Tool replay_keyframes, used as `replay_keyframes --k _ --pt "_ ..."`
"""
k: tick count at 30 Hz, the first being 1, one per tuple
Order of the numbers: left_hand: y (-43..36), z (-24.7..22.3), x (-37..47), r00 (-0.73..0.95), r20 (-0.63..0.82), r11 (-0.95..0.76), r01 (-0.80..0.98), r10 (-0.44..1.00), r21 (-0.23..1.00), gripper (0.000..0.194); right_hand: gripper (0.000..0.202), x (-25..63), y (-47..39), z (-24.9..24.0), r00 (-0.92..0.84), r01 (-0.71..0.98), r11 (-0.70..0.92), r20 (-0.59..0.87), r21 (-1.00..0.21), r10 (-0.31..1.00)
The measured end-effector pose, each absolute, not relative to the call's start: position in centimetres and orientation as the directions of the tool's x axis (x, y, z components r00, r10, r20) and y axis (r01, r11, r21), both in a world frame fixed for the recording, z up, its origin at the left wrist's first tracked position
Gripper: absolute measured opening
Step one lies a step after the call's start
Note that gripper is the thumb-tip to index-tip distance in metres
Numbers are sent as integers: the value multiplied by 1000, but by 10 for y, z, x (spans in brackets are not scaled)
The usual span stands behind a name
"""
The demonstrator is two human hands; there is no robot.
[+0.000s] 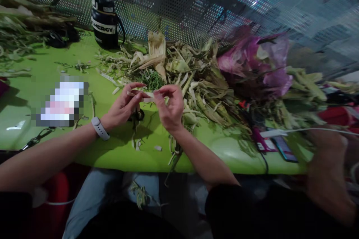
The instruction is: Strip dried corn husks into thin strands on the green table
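Head view, the only one. Your left hand and right hand are raised over the green table, fingertips facing each other. Between them is a pale husk strip, held clear of the tabletop.

Axis: the strip's long side runs crosswise, from your left fingers to your right fingertips, close to level. One end points into the right pinch, where your fingers hide it; the other passes behind your left thumb. A pale tip shows by the left fingers; whether it belongs to the same strip cannot be told.

Grip: your left thumb and fingers are closed on the strip. Your right thumb and forefinger pinch it at the opposite end.

Surroundings, taken from the grip: just beyond it are fine green shreds. Beyond and to the right spreads a husk pile, with a pink plastic bag farther right. Beyond and to the left, a black bottle stands upright, handle towards the right. Left of the grip, well apart, lies a device with a pixelated screen. Nearer your body than the grip, small scraps lie on the table. A white band circles your left wrist.
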State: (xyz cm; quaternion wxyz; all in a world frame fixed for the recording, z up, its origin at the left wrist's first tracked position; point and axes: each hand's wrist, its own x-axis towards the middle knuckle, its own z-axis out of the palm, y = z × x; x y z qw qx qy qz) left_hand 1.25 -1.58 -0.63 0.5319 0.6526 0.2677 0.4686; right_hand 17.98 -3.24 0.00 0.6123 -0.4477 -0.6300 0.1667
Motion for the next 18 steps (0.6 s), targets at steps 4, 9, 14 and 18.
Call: replay_keyframes --k 4,9,14,18 --pt "-16 -7 13 514 333 -279 -182 791 943 33 40 186 -22 4 23 243 323 339 -914 941" --pt "-20 -6 13 507 304 -221 -219 806 950 33 31 179 -21 -3 -86 -6 148 148 -989 985" --pt "-16 -12 16 432 122 27 -324 894 946 32 23 178 -23 -6 50 94 359 365 -929 930" --pt "-14 -14 19 510 -27 210 -305 860 929 29 21 179 -21 -11 98 130 420 433 -898 896"
